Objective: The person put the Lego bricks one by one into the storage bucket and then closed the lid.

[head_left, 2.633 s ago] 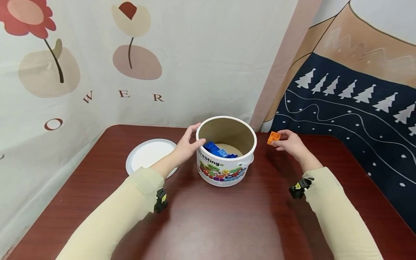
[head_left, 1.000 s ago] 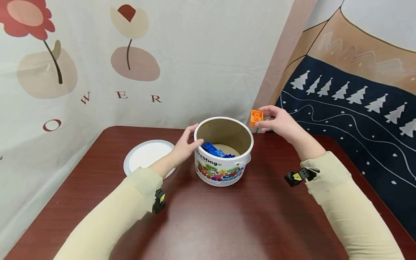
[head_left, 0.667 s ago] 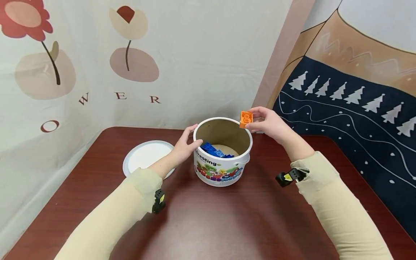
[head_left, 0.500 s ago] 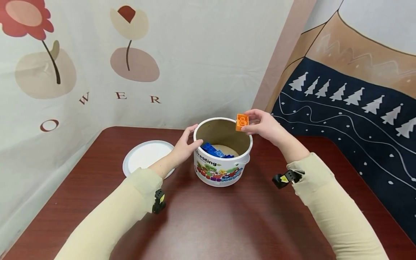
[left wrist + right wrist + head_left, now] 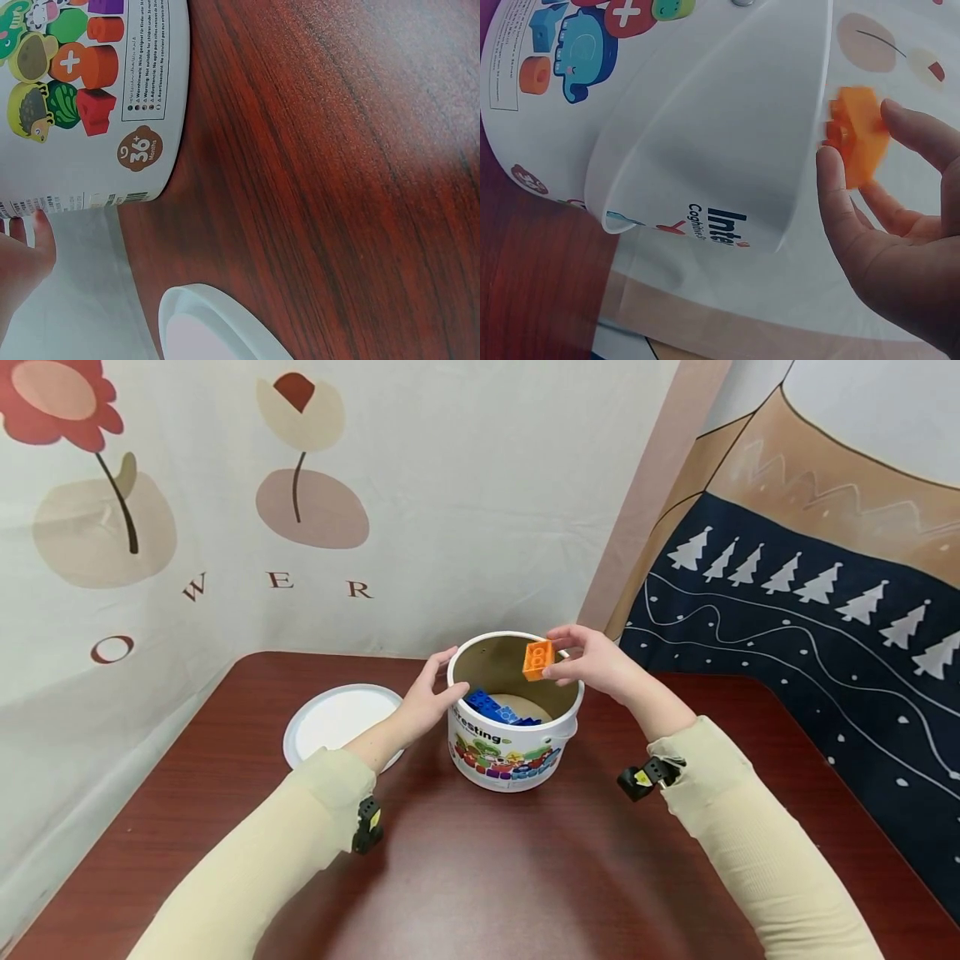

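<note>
In the head view, a white bucket (image 5: 543, 758) with printed pictures stands upright on the table. My left hand (image 5: 426, 700) lies spread against its left side, thumb by the rim; fingertips touch the wall in the left wrist view. With thumb and fingers, my right hand (image 5: 596, 667) pinches an orange toy brick (image 5: 537, 661) over the bucket's opening. That brick (image 5: 862, 135) appears past the white wall in the right wrist view, studs turned toward the bucket. Inside the bucket are several blue bricks (image 5: 491, 707); its wall hides part of them.
A round white lid (image 5: 337, 720) lies on the brown table (image 5: 480, 877), left of the bucket and partly behind the left forearm. Directly behind the table hangs a printed cloth (image 5: 450, 527). The bucket's handle (image 5: 615, 165) hangs against its side.
My right hand has carried the orange brick leftward from the table's right side, first up, then down over the bucket's opening. My left hand keeps its place on the bucket.
</note>
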`<state>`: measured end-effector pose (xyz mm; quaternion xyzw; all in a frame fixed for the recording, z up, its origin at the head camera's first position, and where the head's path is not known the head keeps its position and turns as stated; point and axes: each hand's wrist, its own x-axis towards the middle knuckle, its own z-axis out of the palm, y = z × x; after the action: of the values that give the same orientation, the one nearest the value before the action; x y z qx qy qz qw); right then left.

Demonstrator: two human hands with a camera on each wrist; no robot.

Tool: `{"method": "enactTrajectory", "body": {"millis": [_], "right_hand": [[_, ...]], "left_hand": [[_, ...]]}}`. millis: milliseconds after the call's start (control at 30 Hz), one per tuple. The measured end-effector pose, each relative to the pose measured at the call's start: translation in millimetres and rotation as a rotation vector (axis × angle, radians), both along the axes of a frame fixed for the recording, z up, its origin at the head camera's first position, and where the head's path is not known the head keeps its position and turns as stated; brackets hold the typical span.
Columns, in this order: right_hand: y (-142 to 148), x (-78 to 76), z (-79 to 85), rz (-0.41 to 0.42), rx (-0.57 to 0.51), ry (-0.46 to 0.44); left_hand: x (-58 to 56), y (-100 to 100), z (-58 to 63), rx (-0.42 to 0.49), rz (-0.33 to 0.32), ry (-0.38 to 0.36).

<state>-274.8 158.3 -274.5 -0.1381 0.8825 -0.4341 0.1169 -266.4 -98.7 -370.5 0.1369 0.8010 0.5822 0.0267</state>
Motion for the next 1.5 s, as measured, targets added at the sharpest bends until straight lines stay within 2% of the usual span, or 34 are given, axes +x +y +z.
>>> {"method": "enactTrajectory", "body": {"millis": [267, 400, 500, 633, 733, 833, 933, 1033, 1200, 1300, 1367, 1500], "right_hand": [[-1, 3.2, 1.7, -0.010, 0.001, 0.008], [-6, 4.7, 2.0, -0.024, -0.018, -0.001], [-15, 6.4, 3.8, -0.035, -0.055, -0.008], [-43, 10.3, 7.6, -0.033, -0.142, -0.012], [-71, 14.9, 9.0, -0.021, -0.206, -0.016], [-101, 20.6, 7.8, -0.003, -0.251, -0.017], [-134, 27.6, 2.9, 0.006, -0.251, -0.013], [-165, 32.6, -12.8, 0.008, -0.204, -0.007], [-203, 36.1, -58.9, -0.009, -0.105, -0.028], [-214, 38.7, -86.0, -0.057, -0.033, -0.055], [-218, 39.4, -101.1, -0.092, -0.003, -0.076], [-221, 38.4, -116.7, -0.140, -0.045, -0.165]], "left_hand": [[1.3, -3, 2.8, -0.006, -0.002, 0.003], [0.7, -6, 7.1, -0.029, -0.021, -0.026], [-2.9, -12, 11.5, -0.002, -0.009, -0.051], [-3.1, -43, 18.8, -0.009, 0.098, -0.051], [0.7, -75, 22.3, -0.102, 0.173, -0.045], [8.7, -108, 21.6, -0.181, 0.215, -0.060], [19.4, -138, 15.6, -0.234, 0.257, -0.105], [29.7, -163, 5.3, -0.296, 0.318, -0.188], [40.1, -188, -15.1, -0.366, 0.379, -0.336], [44.4, -193, -23.7, -0.379, 0.372, -0.384], [45.9, -193, -26.6, -0.380, 0.359, -0.390], [47.1, -189, -27.9, -0.368, 0.327, -0.397]]}}
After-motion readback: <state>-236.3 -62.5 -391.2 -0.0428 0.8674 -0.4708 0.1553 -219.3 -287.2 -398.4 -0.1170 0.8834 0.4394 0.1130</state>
